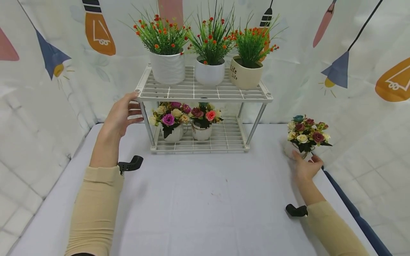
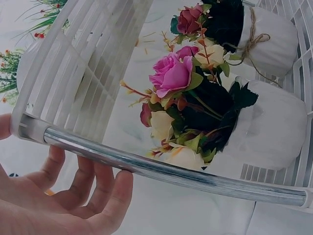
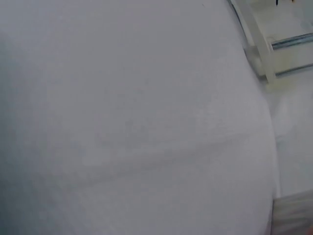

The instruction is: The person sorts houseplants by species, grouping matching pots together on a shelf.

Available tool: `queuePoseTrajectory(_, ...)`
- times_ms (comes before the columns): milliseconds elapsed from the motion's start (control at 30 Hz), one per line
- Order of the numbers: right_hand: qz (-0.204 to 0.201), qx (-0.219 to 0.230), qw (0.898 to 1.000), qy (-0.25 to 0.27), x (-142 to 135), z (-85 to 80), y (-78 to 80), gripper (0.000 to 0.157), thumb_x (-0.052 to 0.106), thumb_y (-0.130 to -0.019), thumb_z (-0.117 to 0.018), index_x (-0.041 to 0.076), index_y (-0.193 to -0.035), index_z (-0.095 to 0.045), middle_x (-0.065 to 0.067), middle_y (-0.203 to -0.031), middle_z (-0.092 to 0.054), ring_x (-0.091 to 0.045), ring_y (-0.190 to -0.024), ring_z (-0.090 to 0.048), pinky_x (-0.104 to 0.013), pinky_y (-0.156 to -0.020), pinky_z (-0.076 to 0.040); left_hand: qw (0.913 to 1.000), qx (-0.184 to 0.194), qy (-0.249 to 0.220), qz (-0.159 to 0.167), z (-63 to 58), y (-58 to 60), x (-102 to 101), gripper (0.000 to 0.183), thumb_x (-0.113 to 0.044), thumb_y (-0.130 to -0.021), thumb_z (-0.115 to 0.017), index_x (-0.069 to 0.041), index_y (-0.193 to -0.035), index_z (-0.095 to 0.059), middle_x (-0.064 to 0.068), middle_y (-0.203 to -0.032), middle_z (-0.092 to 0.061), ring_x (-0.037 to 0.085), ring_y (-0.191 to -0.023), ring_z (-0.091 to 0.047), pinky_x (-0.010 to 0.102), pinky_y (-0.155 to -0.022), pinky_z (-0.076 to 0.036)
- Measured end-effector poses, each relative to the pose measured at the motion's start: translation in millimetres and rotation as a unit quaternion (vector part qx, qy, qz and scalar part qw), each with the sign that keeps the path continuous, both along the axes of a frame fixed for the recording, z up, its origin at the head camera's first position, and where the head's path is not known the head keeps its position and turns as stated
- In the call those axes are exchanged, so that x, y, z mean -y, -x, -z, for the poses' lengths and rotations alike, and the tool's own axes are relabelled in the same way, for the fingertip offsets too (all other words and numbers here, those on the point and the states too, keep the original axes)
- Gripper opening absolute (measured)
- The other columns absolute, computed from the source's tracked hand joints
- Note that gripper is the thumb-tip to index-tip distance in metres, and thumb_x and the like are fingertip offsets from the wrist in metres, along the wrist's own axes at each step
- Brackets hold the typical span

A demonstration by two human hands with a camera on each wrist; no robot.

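At the upper left corner of a white two-tier wire rack is my left hand. Its thumb lies on the corner, and the fingers bend against the metal post. My right hand grips the white pot of an artificial flower arrangement near the table's right edge; cream, dark red and teal blooms stand upright above it. Part of that pot is hidden by the fingers and leaves. The right wrist view shows neither that hand nor the pot.
On the upper shelf stand three potted grasses with orange-red flowers: one in a ribbed white pot, one in a smaller white pot, one in a cream pot. Two flower pots, one with purple roses and one with a pink rose, occupy the lower shelf.
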State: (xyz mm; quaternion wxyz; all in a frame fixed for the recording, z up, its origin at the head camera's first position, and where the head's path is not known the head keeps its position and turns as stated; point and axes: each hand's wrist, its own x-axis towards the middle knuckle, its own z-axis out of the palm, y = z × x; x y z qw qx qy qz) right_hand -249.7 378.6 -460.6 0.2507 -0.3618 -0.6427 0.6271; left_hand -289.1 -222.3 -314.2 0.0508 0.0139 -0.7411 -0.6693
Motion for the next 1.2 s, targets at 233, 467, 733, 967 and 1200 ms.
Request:
queuePoseTrajectory(233, -0.021, -0.015, 1.000, -0.004, -5.4, -3.7, 16.2, 0.102, 0.032, -0.081, -0.090, 0.021, -0.156, -0.022, 0.002, -0.161, -0.024, -0.013, -0.142, -0.024, -0.019, -0.112, -0.029, 1.0000, -0.001, -0.006, -0.003, -0.3, -0.7, 1.1, 0.054, -0.065, -0.102, -0.045, -0.021, -0.131, -0.057, 0.008, -0.121, -0.052, 0.024, -0.110, -0.054, 0.050, -0.099, -0.045)
queuePoseTrajectory(467, -0.020, -0.070, 0.997, 0.013, -5.2, -5.6, 32.4, 0.104, 0.016, -0.080, -0.091, 0.018, -0.156, -0.020, 0.001, -0.164, -0.024, -0.005, -0.147, -0.022, -0.014, -0.115, -0.021, 1.0000, -0.003, -0.004, -0.004, -1.3, -1.7, -0.5, 0.055, -0.065, -0.102, -0.045, -0.020, -0.133, -0.056, 0.007, -0.121, -0.052, 0.023, -0.110, -0.054, 0.050, -0.099, -0.045)
queuePoseTrajectory(733, 0.006, -0.166, 0.979, 0.121, -2.2, -13.1, 45.4, 0.109, -0.003, -0.074, -0.091, 0.022, -0.156, -0.024, 0.009, -0.164, -0.026, 0.001, -0.146, -0.021, -0.017, -0.112, -0.029, 1.0000, -0.004, 0.005, -0.006, -2.8, -1.9, -2.1, 0.060, -0.065, -0.103, -0.044, -0.017, -0.137, -0.054, 0.007, -0.122, -0.052, 0.023, -0.111, -0.054, 0.050, -0.100, -0.046)
queuePoseTrajectory(967, 0.023, -0.273, 0.934, 0.231, 0.6, -18.6, 46.1, 0.110, -0.018, -0.068, -0.087, 0.026, -0.153, -0.031, 0.011, -0.162, -0.029, -0.002, -0.145, -0.026, -0.036, -0.107, -0.044, 1.0000, -0.004, 0.009, -0.001, -3.3, -2.1, -2.9, 0.062, -0.065, -0.103, -0.043, -0.016, -0.139, -0.053, 0.007, -0.123, -0.051, 0.024, -0.112, -0.054, 0.050, -0.099, -0.046)
queuePoseTrajectory(1200, 0.013, -0.217, 0.964, 0.153, -1.4, -16.2, 42.8, 0.111, -0.008, -0.069, -0.092, 0.025, -0.154, -0.029, 0.010, -0.162, -0.029, 0.000, -0.145, -0.024, -0.028, -0.112, -0.038, 1.0000, -0.008, 0.002, 0.004, -2.1, -2.3, -2.7, 0.055, -0.064, -0.103, -0.045, -0.019, -0.132, -0.056, 0.008, -0.122, -0.051, 0.023, -0.111, -0.054, 0.051, -0.101, -0.045)
